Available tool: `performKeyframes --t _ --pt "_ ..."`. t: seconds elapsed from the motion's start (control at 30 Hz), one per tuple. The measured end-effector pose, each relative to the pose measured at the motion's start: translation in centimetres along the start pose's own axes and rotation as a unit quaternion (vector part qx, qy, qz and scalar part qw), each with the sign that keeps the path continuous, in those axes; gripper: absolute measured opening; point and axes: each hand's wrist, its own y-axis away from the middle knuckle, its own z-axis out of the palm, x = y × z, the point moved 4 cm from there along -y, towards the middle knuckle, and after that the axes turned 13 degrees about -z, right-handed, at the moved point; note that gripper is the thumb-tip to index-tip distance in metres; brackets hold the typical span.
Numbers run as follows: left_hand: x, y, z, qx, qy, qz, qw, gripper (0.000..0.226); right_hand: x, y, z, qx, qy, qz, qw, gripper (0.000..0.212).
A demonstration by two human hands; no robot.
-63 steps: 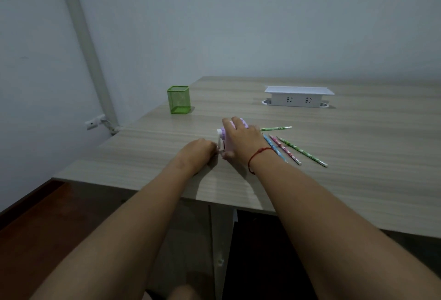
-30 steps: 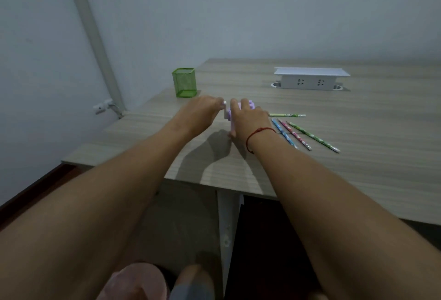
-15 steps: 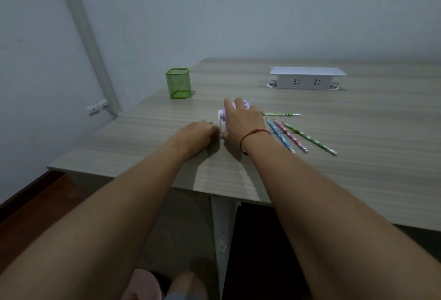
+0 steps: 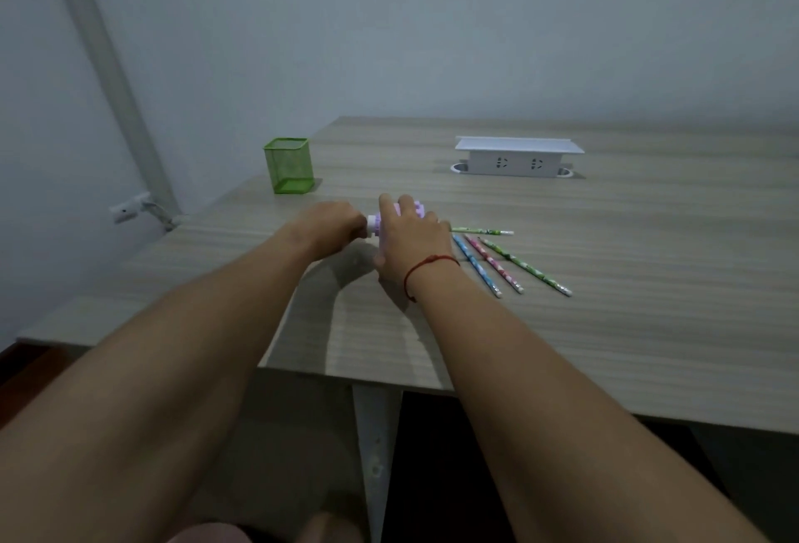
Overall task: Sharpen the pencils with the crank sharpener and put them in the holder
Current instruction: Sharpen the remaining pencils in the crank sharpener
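The wooden table (image 4: 605,326) fills the middle and right of the frame. A white socket box (image 4: 516,158) sits at upper centre-right, and the green mesh holder (image 4: 289,164) stands upper left of centre. At centre the right hand (image 4: 410,240) clasps the purple sharpener (image 4: 375,226) from above. The left hand (image 4: 333,224) curls at its left end (crank hidden). One pencil (image 4: 482,231) juts out on its right, with three loose pencils (image 4: 493,263) just below.

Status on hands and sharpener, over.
Left hand grips white crank. Right hand holds purple plastic sharpener, green patterned pencil sticking out. Three pencils waiting; nothing blocking.
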Motion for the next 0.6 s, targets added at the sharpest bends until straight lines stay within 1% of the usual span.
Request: performKeyframes --t 0.07,0.17,0.3,0.37,0.47,0.6 --pt "0.2 0.4 0.9 -0.002 0.021 -0.018 1.0 0.023 -0.1 -0.1 -0.1 -0.003 0.011 -0.011 1.0 0.066" --pt "0.6 1.8 2.5 -0.029 0.054 -0.032 0.998 0.023 0.0 -0.1 -0.6 -0.007 0.012 -0.028 1.0 0.06" --pt "0.3 3.1 2.4 -0.045 0.068 -0.034 0.996 0.022 -0.1 0.3 -1.4 -0.025 -0.002 -0.038 0.999 0.062" --pt "0.5 3.7 2.3 -0.056 0.079 -0.041 0.995 0.026 -0.4 0.8 -1.7 -0.032 -0.008 -0.046 0.998 0.063" --pt "1.0 4.8 2.3 -0.048 0.084 -0.029 0.995 0.026 -0.6 1.7 -2.2 -0.033 -0.007 -0.052 0.998 0.065" --pt "1.2 5.4 2.0 -0.032 0.055 0.003 0.998 0.021 -0.6 2.3 -2.0 -0.019 0.0 -0.06 0.998 0.067"
